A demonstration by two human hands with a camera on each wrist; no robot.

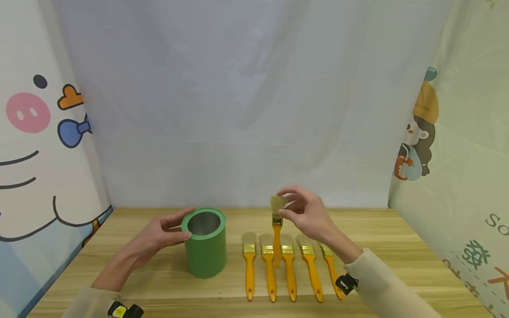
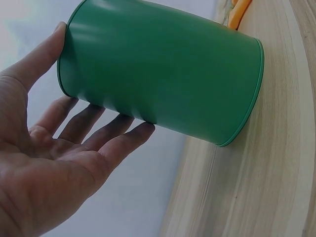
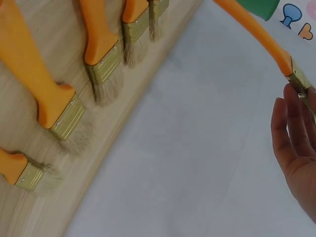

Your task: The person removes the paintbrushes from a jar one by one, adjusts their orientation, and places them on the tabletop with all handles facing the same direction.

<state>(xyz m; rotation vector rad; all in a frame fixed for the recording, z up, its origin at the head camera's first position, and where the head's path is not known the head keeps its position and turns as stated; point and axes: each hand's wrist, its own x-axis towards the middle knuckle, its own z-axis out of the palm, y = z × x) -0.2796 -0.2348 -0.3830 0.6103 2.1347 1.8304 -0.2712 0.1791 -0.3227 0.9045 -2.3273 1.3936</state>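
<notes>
A green can (image 1: 206, 256) with an open top stands upright on the table. My left hand (image 1: 161, 232) holds its left side near the rim; in the left wrist view the thumb (image 2: 47, 54) is at the rim and the fingertips lie against the wall. My right hand (image 1: 306, 214) pinches a paintbrush (image 1: 277, 236) at its bristles and metal band, bristles up and the orange handle hanging down. The held paintbrush is above the row of others, to the right of the can. In the right wrist view its handle (image 3: 261, 34) points toward the can.
Several more paintbrushes (image 1: 249, 265) with orange handles lie side by side on the wooden table (image 1: 151, 282), bristles toward the back edge. A pale cloth (image 1: 246, 110) hangs behind the table. Printed cartoon sheets (image 1: 457, 221) flank both sides.
</notes>
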